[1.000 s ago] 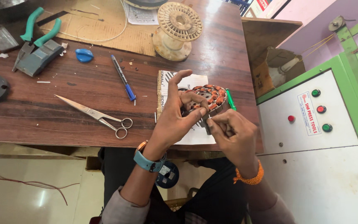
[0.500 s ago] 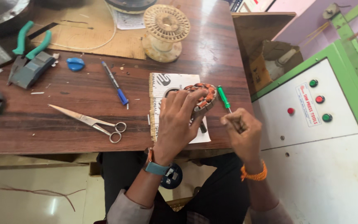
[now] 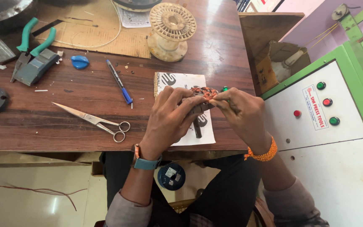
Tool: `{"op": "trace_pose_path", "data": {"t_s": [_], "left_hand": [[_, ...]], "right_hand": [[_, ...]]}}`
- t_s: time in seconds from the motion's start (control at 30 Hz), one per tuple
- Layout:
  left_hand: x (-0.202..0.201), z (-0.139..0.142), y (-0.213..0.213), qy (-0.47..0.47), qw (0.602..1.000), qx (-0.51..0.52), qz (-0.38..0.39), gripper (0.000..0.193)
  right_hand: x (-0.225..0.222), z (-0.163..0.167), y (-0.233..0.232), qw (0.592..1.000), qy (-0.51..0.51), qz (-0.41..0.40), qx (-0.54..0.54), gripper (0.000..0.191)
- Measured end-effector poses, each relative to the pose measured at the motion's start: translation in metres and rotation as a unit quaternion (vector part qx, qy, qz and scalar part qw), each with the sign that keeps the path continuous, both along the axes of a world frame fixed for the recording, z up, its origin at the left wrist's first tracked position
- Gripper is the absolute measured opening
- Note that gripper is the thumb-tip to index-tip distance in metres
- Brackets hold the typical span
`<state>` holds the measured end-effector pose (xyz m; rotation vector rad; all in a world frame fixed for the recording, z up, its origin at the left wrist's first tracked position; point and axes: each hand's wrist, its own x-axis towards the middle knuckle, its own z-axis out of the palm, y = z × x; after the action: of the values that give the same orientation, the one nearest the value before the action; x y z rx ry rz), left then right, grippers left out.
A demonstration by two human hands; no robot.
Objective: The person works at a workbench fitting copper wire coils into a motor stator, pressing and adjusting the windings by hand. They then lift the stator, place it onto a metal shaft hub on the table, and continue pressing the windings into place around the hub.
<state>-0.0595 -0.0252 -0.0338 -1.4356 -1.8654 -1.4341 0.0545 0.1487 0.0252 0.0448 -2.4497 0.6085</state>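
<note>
- Left hand (image 3: 171,120) and right hand (image 3: 241,112) both grip the coil (image 3: 201,93) over the paper (image 3: 177,80).
- Scissors (image 3: 95,121) at 9 o'clock, pen (image 3: 119,81) at 10, spool (image 3: 169,29) at 12.

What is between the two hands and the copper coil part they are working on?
Nothing visible. The left hand and the right hand both already touch the copper coil part, which sits over the white paper. The scissors and blue pen lie apart, to the left.
</note>
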Motion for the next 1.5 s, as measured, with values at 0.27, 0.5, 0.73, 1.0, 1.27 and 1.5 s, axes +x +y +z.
{"op": "trace_pose_path", "data": {"t_s": [0.27, 0.5, 0.73, 1.0, 1.27, 1.5], "left_hand": [[0.002, -0.01, 0.01, 0.061, 0.996, 0.017, 0.064, 0.038], [0.008, -0.005, 0.01, 0.03, 0.998, 0.027, 0.051, 0.033], [0.008, -0.01, 0.014, 0.038, 0.997, 0.032, 0.055, 0.036], [0.013, -0.007, 0.016, -0.146, 0.985, 0.09, -0.027, 0.053], [0.003, 0.003, 0.02, -0.455, 0.874, 0.098, -0.138, 0.082], [-0.006, 0.0, 0.016, -0.502, 0.806, 0.146, -0.276, 0.091]], "right_hand": [[-0.004, 0.011, 0.004, 0.999, -0.031, 0.011, 0.03, 0.012], [-0.002, 0.023, 0.005, 0.996, -0.077, 0.026, 0.025, 0.013], [-0.012, 0.036, 0.004, 0.992, -0.054, 0.034, 0.111, 0.015], [-0.043, 0.033, 0.0, 0.985, -0.052, 0.037, 0.158, 0.014], [-0.037, 0.022, -0.002, 0.991, -0.009, 0.0, 0.136, 0.017], [-0.022, 0.019, -0.019, 0.997, 0.015, 0.011, 0.074, 0.015]]}}
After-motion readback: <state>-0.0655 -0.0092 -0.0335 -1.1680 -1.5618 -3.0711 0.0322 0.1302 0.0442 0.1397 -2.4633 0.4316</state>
